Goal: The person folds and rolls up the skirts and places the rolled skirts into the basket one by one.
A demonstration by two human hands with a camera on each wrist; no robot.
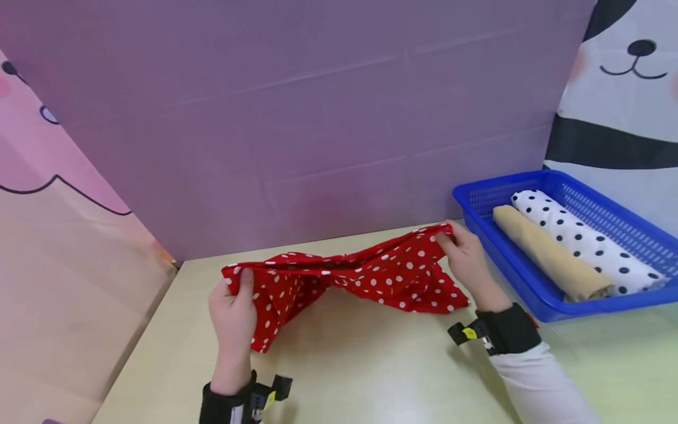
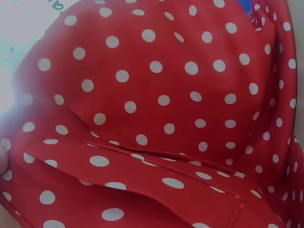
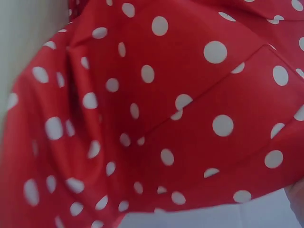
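A red cloth with white polka dots (image 1: 394, 277) is stretched between the two hands above the pale table. The left hand (image 1: 235, 306) pinches its left end, thumb on the near side. At the right end, the right hand (image 1: 466, 259) pinches the upper corner. Between them the top edge sags a little, and loose folds hang down under both ends. In the left wrist view the dotted cloth (image 2: 156, 85) fills most of the picture, and a seam shows on the fabric (image 3: 204, 95) in the right wrist view. Whether it is a garment cannot be told.
To the right stands a blue plastic basket (image 1: 508, 282). Inside it lie a rolled tan cloth (image 1: 551, 250) and a rolled white cloth with black dots (image 1: 588, 241). A purple backdrop (image 1: 318, 129) rises behind the table (image 1: 344, 365).
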